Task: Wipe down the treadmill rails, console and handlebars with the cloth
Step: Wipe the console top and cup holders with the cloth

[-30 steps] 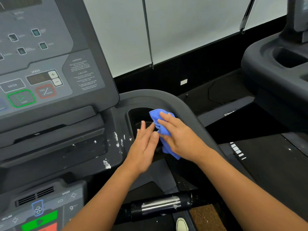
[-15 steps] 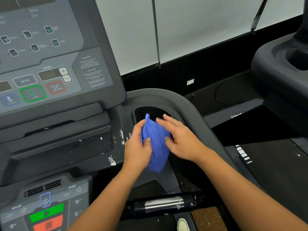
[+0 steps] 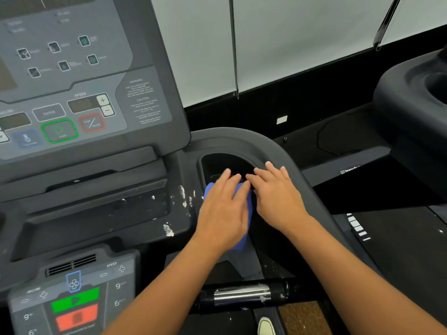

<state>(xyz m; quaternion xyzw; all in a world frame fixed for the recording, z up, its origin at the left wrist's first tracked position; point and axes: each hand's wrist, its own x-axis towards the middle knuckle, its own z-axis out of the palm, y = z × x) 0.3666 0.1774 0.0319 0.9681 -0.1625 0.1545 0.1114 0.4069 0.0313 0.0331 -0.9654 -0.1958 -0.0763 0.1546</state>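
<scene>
**Cloth pressed flat at the near lip of the cup-holder pocket, by the console's right edge**

The blue cloth (image 3: 242, 241) is pinned under the left hand (image 3: 223, 213), whose fingers are laid straight over it rather than curled round it. The right hand (image 3: 278, 199) is likewise spread and relaxed, nothing grasped, with its fingertips at the pocket's (image 3: 225, 163) right rim just beside the cloth. For this step, even palm pressure should be kept and the strokes carried round the rim, down into the pocket, then along the curved handlebar (image 3: 242, 139). The white flecks (image 3: 183, 197) left of the pocket will probably need firmer, repeated passes.
</scene>
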